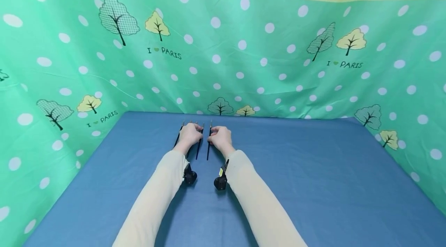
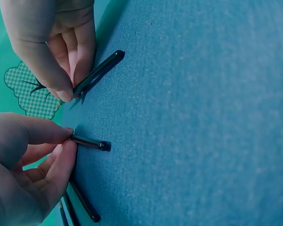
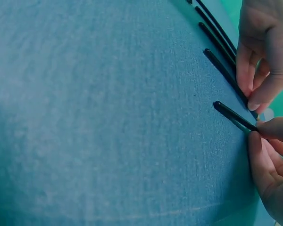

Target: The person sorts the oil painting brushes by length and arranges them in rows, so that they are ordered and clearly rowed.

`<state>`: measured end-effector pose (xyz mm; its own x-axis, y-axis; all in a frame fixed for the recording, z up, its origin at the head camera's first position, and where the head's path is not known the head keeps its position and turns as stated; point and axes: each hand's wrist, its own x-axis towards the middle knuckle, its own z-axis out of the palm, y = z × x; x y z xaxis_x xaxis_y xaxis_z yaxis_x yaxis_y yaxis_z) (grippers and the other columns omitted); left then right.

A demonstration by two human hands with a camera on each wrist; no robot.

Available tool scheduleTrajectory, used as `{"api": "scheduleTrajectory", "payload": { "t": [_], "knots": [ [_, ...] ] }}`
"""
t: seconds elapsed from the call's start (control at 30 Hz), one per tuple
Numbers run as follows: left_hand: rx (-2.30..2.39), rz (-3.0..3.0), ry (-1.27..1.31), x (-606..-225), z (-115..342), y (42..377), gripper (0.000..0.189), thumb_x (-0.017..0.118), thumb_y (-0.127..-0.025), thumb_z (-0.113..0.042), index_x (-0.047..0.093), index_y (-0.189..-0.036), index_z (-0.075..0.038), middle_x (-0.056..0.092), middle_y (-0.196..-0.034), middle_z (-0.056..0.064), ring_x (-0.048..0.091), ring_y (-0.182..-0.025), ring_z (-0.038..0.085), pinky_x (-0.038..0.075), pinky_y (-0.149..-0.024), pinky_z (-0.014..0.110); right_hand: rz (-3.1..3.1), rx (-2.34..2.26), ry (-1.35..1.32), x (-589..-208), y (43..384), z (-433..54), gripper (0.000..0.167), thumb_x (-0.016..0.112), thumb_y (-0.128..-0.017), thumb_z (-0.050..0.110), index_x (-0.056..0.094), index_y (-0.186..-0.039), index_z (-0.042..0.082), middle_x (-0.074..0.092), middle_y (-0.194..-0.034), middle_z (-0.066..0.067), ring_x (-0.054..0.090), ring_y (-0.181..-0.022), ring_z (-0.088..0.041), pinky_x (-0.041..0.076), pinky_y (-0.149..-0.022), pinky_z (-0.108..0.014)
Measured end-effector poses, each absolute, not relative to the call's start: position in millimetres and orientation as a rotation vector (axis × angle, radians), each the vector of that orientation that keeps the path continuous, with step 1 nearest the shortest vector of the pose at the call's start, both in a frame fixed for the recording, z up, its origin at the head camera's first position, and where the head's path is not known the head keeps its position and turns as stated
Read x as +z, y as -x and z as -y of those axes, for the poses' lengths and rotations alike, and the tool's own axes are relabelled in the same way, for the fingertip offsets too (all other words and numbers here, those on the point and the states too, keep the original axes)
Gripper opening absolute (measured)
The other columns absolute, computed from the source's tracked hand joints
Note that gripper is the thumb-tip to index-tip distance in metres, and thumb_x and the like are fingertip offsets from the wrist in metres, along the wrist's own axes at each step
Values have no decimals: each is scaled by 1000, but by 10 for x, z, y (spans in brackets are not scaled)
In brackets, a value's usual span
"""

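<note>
My left hand (image 1: 189, 134) pinches a slim black paintbrush (image 1: 199, 147) between thumb and fingers, its handle end pointing toward me. To its right, my right hand (image 1: 221, 138) pinches a second black paintbrush (image 1: 208, 148) the same way. The two brushes are apart, side by side over the blue cloth. In the left wrist view the left hand's brush (image 2: 90, 142) shows below the right hand's brush (image 2: 101, 70). The right wrist view has the right hand's brush (image 3: 233, 115) slanting from the fingertips, close over the cloth. Fingers partly hide the brushes' far ends.
Several more black paintbrushes (image 3: 218, 40) lie roughly lined up on the cloth at the left hand's outer side, partly hidden by it. The blue-covered table (image 1: 313, 177) meets a green dotted curtain (image 1: 265, 45) at its back and sides.
</note>
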<state>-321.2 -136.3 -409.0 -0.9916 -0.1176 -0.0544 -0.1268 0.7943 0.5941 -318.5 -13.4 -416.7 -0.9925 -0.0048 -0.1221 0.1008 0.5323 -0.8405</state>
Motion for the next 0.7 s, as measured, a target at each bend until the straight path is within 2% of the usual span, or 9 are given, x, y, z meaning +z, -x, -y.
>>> {"api": "scheduleTrajectory", "payload": {
  "t": [0.5,0.7],
  "knots": [
    [1040,-2943,192,-4091,1346,3188,31,59,-80,-8,66,-110,-7,69,-92,11,59,-57,14,46,-51,24,-2704,-1482,-28,-4183,3122,119,31,67,-79,5,64,-111,5,63,-86,-6,63,-63,-12,52,-56,-22],
    [1082,-2923,189,-4072,1361,3184,31,58,-81,-7,64,-112,-5,66,-103,14,60,-56,14,48,-52,24,-2677,-1503,11,-4177,3115,79,31,67,-80,6,64,-111,4,63,-85,-6,63,-60,-12,52,-56,-23]
  ]
}}
